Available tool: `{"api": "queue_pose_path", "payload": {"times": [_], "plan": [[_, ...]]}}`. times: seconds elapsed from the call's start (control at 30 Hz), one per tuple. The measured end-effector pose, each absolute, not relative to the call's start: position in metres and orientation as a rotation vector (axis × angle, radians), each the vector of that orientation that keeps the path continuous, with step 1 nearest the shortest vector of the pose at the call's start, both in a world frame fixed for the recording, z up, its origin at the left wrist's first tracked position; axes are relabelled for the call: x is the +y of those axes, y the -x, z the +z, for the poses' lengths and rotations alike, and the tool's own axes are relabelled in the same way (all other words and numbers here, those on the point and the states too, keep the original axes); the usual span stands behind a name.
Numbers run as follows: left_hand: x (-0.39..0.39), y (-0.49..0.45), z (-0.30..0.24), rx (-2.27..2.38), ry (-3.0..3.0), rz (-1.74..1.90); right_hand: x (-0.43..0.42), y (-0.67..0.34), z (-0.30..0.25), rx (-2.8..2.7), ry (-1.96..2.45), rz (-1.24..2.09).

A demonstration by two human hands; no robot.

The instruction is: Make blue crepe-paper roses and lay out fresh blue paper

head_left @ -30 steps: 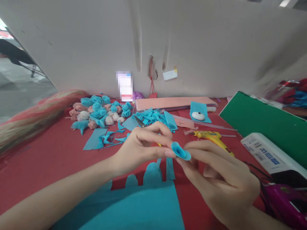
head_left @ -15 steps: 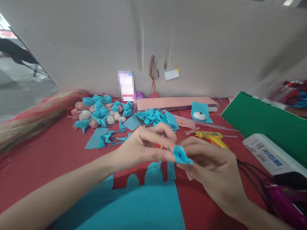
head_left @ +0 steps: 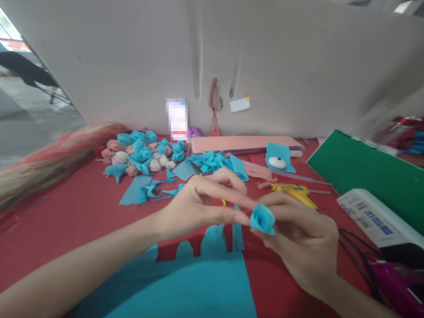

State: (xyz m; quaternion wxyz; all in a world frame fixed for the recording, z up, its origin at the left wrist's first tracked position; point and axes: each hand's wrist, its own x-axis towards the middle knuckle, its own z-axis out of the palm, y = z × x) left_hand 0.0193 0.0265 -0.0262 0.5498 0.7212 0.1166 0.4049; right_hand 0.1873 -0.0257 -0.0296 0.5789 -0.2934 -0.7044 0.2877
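A small rolled blue paper rose point(head_left: 262, 218) is pinched between both hands above the red table point(head_left: 76, 221). My right hand point(head_left: 300, 240) wraps its fingers round the rose's base from below. My left hand point(head_left: 202, 201) presses thumb and fingertips against the rose's left side. Right under the hands lies a large blue paper sheet point(head_left: 185, 287) with a scalloped, cut top edge.
A pile of finished blue, pink and white paper roses point(head_left: 141, 152) sits at the back left, blue scraps point(head_left: 212, 163) beside it. A yellow glue gun point(head_left: 293, 192), pink paper stack point(head_left: 241, 142), green board point(head_left: 361, 165), white box point(head_left: 374, 216) and purple tool point(head_left: 397, 276) lie to the right.
Both hands have shifted slightly right with the rose, and the rose has been turned so its open spiral faces the camera more. The fingers keep their hold.
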Motion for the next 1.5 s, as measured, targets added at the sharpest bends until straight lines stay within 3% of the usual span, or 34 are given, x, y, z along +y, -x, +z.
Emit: {"api": "queue_pose_path", "payload": {"times": [0.17, 0.33, 1.03, 1.5], "plan": [[0.024, -0.022, -0.024, 0.272, -1.810, 1.100, -0.031, -0.190, -0.028, -1.720, 0.714, 0.263], [0.022, -0.023, -0.023, 0.247, -1.877, 1.118, -0.030, -0.191, -0.029, -1.759, 0.740, 0.128], [0.031, -0.011, -0.013, 0.185, -2.114, 0.954, -0.022, -0.191, -0.025, -1.890, 0.635, 0.279], [0.024, -0.018, -0.020, 0.288, -1.960, 1.151, -0.028, -0.184, -0.034, -1.635, 0.689, 0.553]]}}
